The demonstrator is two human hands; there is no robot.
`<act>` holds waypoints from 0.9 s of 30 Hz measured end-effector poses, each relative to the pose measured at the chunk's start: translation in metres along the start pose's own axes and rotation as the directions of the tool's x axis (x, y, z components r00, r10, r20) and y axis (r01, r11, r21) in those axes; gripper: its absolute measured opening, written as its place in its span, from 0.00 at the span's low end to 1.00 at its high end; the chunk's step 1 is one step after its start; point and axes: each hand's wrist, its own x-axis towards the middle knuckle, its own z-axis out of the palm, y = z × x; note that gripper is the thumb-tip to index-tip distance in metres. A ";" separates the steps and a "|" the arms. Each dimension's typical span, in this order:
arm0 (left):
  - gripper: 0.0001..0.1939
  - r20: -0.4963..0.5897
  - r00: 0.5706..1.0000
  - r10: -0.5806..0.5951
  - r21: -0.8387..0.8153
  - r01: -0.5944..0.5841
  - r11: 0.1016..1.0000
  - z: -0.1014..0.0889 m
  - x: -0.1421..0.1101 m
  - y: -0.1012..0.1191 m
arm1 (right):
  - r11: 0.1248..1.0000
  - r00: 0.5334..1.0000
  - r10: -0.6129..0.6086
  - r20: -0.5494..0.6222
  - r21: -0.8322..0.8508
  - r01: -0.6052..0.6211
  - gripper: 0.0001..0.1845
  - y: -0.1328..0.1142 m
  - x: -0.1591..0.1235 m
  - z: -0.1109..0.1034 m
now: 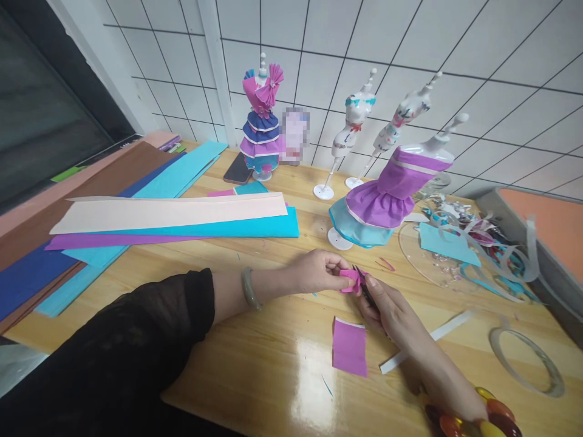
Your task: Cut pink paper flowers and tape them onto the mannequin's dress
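Observation:
My left hand (325, 271) pinches a small folded piece of pink crepe paper (348, 281) above the table. My right hand (387, 303) is closed around small black scissors (368, 295), whose pointed tips meet the paper's right side. The scissors' handles are mostly hidden by my fingers. Just below my hands, a purple paper rectangle (349, 347) with a white top edge lies flat. Behind them stands a dress form (401, 188) in a purple bodice and a tiered purple and light-blue skirt.
Long crepe-paper strips (177, 213) lie at the left. Toward the wall stand a dressed form (261, 130), two bare-looking forms (357, 118) and a phone (237, 169). To the right are a clear plate (410, 261), scraps (483, 237), a tape roll (526, 362), a white strip (428, 341) and a grey-edged tray (523, 267).

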 end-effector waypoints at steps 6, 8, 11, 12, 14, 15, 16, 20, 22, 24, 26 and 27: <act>0.15 0.011 1.000 0.015 -0.054 -0.014 0.998 0.000 0.000 0.002 | 1.000 1.000 0.024 0.004 0.001 -0.024 0.25 -0.001 0.000 0.001; 0.15 0.003 1.000 0.008 -0.053 -0.008 0.999 -0.001 -0.001 0.002 | 1.000 1.000 0.030 0.005 -0.006 -0.030 0.25 -0.003 0.000 0.001; 0.16 0.002 1.000 0.010 -0.047 -0.010 0.999 -0.001 -0.001 0.001 | 1.000 1.000 0.025 0.004 -0.001 -0.025 0.26 -0.004 0.000 0.001; 0.16 0.003 1.000 0.015 -0.045 -0.015 0.999 -0.001 0.000 0.000 | 1.000 1.000 0.023 0.004 0.004 -0.023 0.26 -0.005 -0.001 0.001; 0.16 0.001 1.000 0.024 -0.039 -0.024 0.999 -0.001 0.000 -0.001 | 1.000 1.000 0.021 0.004 0.010 -0.021 0.26 -0.005 -0.001 0.001; 0.15 -0.001 1.000 0.025 -0.034 -0.025 0.999 -0.001 0.001 -0.001 | 1.000 1.000 0.022 0.004 0.012 -0.022 0.26 -0.005 -0.001 0.001; 0.15 -0.004 1.000 0.023 -0.028 -0.023 0.999 -0.001 0.001 -0.002 | 1.000 1.000 0.024 0.002 0.013 -0.024 0.26 -0.004 -0.001 0.001; 0.15 -0.019 1.000 0.003 0.004 -0.003 1.000 -0.001 0.001 -0.002 | 0.999 1.000 0.024 0.000 0.025 -0.024 0.26 -0.003 -0.002 0.001; 0.15 -0.019 1.000 0.011 0.009 -0.010 1.000 -0.001 0.001 -0.002 | 0.999 1.000 0.022 0.002 0.029 -0.022 0.25 -0.002 -0.002 0.001; 0.15 -0.008 1.000 0.030 0.009 -0.030 1.000 -0.001 0.000 -0.002 | 0.999 1.000 0.019 0.004 0.029 -0.019 0.25 -0.002 -0.002 0.001; 0.15 0.002 0.999 0.049 0.012 -0.049 0.999 -0.002 0.000 -0.002 | 1.000 1.000 0.015 0.005 0.027 -0.015 0.25 -0.002 -0.002 0.001; 0.15 0.004 0.999 0.054 0.017 -0.054 0.998 -0.002 0.000 -0.002 | 1.000 1.000 0.016 0.004 0.027 -0.016 0.25 -0.002 -0.001 0.001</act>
